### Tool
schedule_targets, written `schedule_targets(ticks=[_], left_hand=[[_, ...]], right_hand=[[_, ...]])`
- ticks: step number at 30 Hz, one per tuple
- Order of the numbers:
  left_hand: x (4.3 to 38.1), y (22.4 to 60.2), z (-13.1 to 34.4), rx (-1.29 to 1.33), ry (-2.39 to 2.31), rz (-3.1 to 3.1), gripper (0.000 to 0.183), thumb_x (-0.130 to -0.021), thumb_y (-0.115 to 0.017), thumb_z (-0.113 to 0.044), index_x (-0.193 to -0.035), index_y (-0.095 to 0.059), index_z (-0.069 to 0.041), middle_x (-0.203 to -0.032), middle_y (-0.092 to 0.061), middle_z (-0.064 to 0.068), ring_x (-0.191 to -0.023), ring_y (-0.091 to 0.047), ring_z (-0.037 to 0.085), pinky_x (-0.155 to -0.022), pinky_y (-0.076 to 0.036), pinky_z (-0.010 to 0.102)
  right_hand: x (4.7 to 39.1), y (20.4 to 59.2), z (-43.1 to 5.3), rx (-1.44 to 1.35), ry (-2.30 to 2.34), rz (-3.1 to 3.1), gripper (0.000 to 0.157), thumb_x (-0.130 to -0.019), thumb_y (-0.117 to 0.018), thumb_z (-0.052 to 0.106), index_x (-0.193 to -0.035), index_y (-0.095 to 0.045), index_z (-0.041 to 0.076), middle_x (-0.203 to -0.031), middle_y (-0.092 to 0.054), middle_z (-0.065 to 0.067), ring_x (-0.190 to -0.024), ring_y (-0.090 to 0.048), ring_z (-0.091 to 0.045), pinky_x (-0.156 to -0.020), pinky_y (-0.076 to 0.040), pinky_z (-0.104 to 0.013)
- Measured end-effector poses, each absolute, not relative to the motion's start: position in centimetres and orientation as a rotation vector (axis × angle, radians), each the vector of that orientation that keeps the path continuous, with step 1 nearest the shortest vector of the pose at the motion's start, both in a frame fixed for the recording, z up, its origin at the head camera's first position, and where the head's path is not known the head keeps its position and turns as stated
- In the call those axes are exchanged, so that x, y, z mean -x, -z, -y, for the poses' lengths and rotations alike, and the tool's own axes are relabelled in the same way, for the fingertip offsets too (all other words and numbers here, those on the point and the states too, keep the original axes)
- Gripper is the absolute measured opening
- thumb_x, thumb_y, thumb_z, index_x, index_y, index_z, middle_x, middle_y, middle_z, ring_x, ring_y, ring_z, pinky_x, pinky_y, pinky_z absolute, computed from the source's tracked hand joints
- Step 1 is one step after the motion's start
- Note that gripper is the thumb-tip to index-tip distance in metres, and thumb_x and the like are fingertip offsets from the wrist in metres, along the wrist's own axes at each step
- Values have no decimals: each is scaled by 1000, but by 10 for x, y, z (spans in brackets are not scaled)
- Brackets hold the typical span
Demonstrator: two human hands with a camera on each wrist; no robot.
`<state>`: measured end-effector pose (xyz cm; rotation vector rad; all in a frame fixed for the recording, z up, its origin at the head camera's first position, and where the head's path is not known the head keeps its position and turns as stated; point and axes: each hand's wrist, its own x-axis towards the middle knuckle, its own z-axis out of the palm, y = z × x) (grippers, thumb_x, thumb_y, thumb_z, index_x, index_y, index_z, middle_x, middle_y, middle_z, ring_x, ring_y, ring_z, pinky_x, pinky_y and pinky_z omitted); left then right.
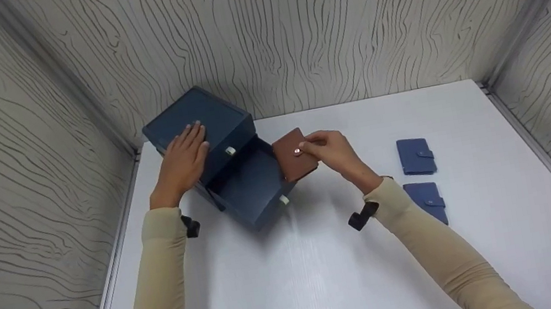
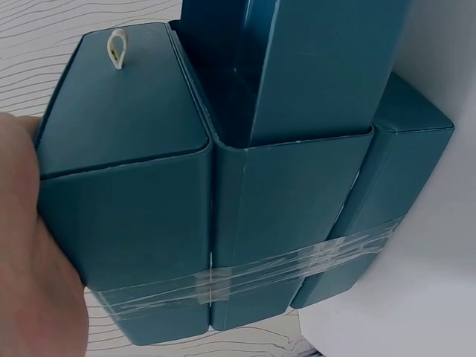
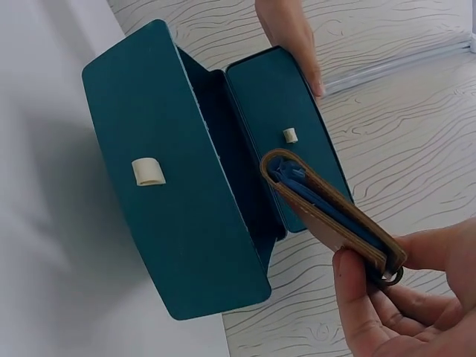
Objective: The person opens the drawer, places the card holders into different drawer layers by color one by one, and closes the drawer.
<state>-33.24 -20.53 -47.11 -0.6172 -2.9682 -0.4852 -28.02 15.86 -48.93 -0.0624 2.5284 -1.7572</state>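
Brown, silver-studded and blue inside, a wallet [image 1: 292,160] is pinched by the right hand [image 1: 336,152], left hand [image 1: 182,160] outstretched.

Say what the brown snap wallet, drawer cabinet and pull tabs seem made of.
Brown snap wallet: probably leather or imitation leather, matte, given its layered folded edge; the shiny snap looks metal.
Drawer cabinet: plastic or painted metal, satin, judging by its even colour and rounded edges; I can't tell which.
Pull tabs: perhaps leather or fabric, matte, bent into loops.
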Motion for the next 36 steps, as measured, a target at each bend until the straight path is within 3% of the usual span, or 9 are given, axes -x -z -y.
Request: schedule_targets(ticks=[7,16,25,36], left_hand=[[332,471,205,607,501,2966,59,-119,-28,-40,-169,-28,-10,-178,-24,8,-167,-17,30,-137,-12,52],[332,470,205,603,498,2963,59,-119,-28,-40,-170,-27,-9,-178,-24,9,-167,-18,31,-137,-12,52],[332,471,204,598,501,2979,59,-119,-28,-39,-170,-27,-9,-178,-23,9,-167,-18,31,-138,-11,51],[332,472,205,608,504,2946,58,-118,-30,-37,-168,-30,-8,-177,-27,11,-166,-21,32,-137,-14,53]], right_hand=[[283,489,-149,99,1747,-2526,38,-105,-70,26,-133,-73,0,-123,-77,-17,-108,-74,-23,-94,-62,-36],[286,486,-138,139,1739,-2537,37,-104,-71,25,-131,-73,0,-122,-78,-17,-106,-75,-22,-91,-62,-33],[287,489,-128,173,1714,-2554,38,-104,-72,24,-132,-72,0,-124,-78,-17,-116,-75,-28,-93,-59,-34],[286,489,-114,166,1722,-2501,36,-103,-73,24,-130,-73,1,-122,-78,-16,-109,-75,-24,-86,-60,-29]])
